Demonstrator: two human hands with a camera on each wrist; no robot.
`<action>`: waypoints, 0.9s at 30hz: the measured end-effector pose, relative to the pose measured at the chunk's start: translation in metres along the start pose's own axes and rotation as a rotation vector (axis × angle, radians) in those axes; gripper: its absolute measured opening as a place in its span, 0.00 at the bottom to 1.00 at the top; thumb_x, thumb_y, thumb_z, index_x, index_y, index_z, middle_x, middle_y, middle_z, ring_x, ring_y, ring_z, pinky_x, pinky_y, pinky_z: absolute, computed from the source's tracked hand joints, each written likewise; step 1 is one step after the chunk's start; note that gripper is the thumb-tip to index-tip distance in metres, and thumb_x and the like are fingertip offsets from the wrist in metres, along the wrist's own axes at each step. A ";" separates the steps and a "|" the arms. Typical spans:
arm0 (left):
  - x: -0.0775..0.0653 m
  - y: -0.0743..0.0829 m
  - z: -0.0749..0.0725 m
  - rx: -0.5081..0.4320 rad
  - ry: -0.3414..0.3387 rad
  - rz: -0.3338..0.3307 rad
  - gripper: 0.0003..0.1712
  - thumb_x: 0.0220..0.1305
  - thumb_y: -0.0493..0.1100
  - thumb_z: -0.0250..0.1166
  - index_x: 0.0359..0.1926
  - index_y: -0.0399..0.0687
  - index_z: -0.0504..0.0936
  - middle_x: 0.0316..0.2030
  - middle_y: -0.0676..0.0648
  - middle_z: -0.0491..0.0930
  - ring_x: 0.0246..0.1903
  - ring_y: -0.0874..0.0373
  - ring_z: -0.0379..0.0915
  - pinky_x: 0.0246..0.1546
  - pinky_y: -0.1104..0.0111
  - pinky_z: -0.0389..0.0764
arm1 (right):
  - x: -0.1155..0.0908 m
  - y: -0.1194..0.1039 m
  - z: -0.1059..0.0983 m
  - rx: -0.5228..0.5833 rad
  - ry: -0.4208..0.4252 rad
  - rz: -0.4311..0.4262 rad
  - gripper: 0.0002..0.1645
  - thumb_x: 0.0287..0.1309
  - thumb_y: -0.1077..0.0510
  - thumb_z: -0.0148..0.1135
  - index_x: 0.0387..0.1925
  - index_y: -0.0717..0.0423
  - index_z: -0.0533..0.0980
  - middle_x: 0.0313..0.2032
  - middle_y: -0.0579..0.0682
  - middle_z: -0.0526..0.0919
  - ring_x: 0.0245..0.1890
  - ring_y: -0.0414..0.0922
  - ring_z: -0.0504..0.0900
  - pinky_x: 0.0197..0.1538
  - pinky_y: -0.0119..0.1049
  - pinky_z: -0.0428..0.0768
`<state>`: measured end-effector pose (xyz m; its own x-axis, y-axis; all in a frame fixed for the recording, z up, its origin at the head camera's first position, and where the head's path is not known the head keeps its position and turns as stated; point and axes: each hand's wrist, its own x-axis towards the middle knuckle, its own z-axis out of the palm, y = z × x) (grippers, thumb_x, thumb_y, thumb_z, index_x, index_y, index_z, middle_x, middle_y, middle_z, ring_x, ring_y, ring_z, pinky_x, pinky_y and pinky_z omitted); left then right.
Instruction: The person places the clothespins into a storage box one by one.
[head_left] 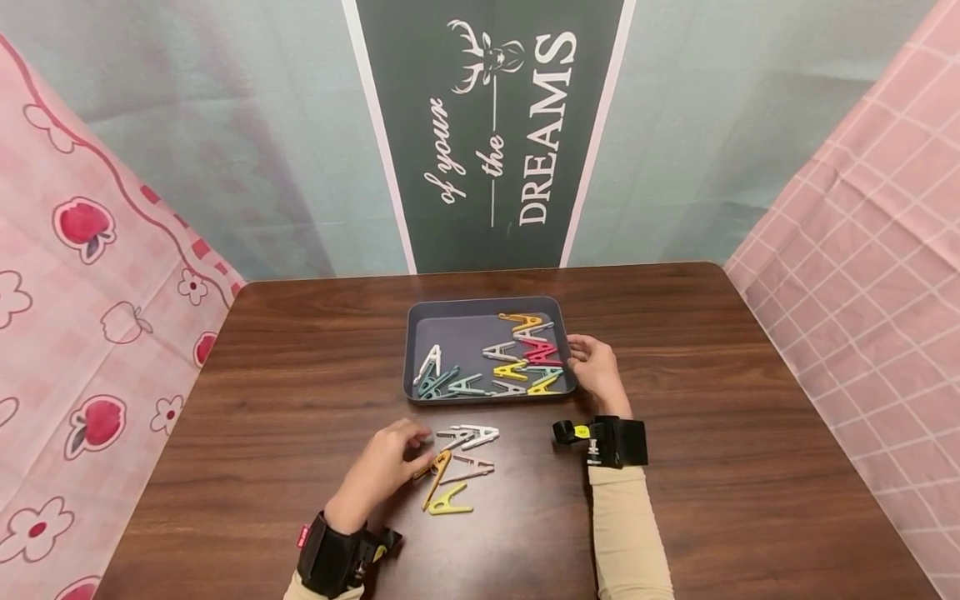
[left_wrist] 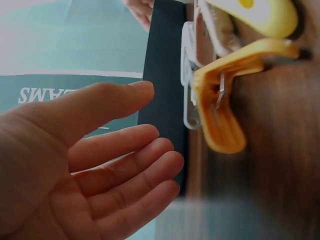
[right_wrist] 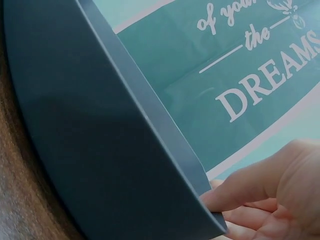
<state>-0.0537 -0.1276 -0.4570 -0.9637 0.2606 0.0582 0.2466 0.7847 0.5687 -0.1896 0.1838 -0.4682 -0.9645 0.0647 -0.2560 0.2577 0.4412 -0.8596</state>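
Orange plastic clothespin (left_wrist: 206, 84), lying on the worktop (head_left: 690, 383) off the front edge of the tray (head_left: 468, 337), among other clothespins (head_left: 442, 505) perhaps set for easy reach. Remotely, I watch the left hand (head_left: 384, 467) beside it, fingers loose and empty; the right hand (head_left: 598, 368) touches the tray's right edge, presumably steadying it, though whether it pinches I cannot tell.

Smooth, matt dark-grey rectangular tray (head_left: 459, 335) here, brown wood-grain tabletop (head_left: 322, 350) gleaming softly, smooth orange V-shaped plastic clip (left_wrist: 206, 82) with shiny metal spring (left_wrist: 221, 90), creased pink grid-patterned cloth (head_left: 847, 217)!
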 end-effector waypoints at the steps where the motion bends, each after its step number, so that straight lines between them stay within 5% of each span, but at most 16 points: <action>1: -0.001 0.000 0.001 -0.002 0.000 0.003 0.13 0.52 0.36 0.72 0.39 0.37 0.84 0.32 0.45 0.81 0.32 0.55 0.78 0.35 0.71 0.80 | 0.000 0.000 0.000 -0.001 -0.001 0.004 0.25 0.63 0.73 0.49 0.62 0.67 0.69 0.60 0.69 0.74 0.61 0.61 0.75 0.63 0.52 0.76; 20: -0.012 -0.003 0.014 -0.052 -0.063 -0.034 0.14 0.50 0.38 0.72 0.39 0.37 0.84 0.33 0.48 0.81 0.32 0.58 0.77 0.34 0.73 0.79 | 0.003 0.003 0.000 0.008 -0.013 0.026 0.26 0.63 0.72 0.49 0.63 0.65 0.67 0.62 0.68 0.73 0.63 0.60 0.74 0.65 0.51 0.74; 27: -0.015 -0.003 0.015 -0.057 -0.062 0.002 0.13 0.51 0.35 0.71 0.40 0.37 0.84 0.33 0.46 0.82 0.32 0.58 0.76 0.34 0.72 0.79 | 0.000 0.001 0.000 0.016 -0.008 0.024 0.25 0.64 0.71 0.49 0.63 0.65 0.68 0.62 0.67 0.74 0.63 0.60 0.74 0.64 0.51 0.74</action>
<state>-0.0386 -0.1248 -0.4721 -0.9544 0.2983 0.0094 0.2408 0.7511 0.6147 -0.1894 0.1840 -0.4692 -0.9575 0.0676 -0.2804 0.2819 0.4251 -0.8601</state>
